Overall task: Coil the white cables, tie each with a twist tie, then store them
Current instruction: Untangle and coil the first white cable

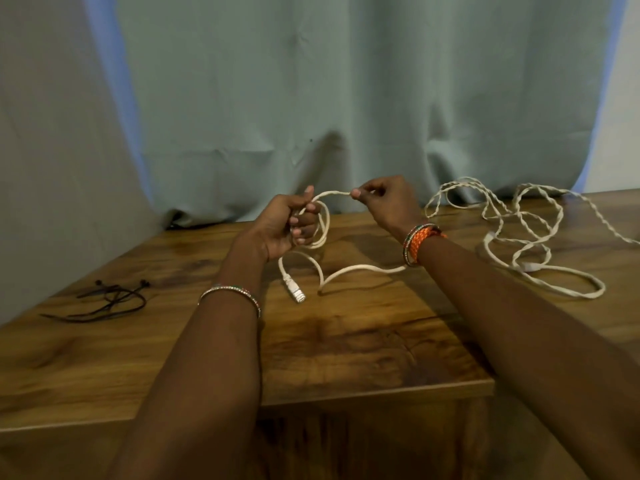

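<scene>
A white cable runs across the wooden table. My left hand grips a small coil of it above the table, and a plug end hangs below that hand. My right hand pinches the same cable a short way to the right, with a taut stretch between both hands. The loose rest of the white cable lies tangled on the table's right side. Several black ties lie on the left.
A pale green curtain hangs right behind the table's far edge. The table's near edge steps back in front of me. Bangles sit on both wrists.
</scene>
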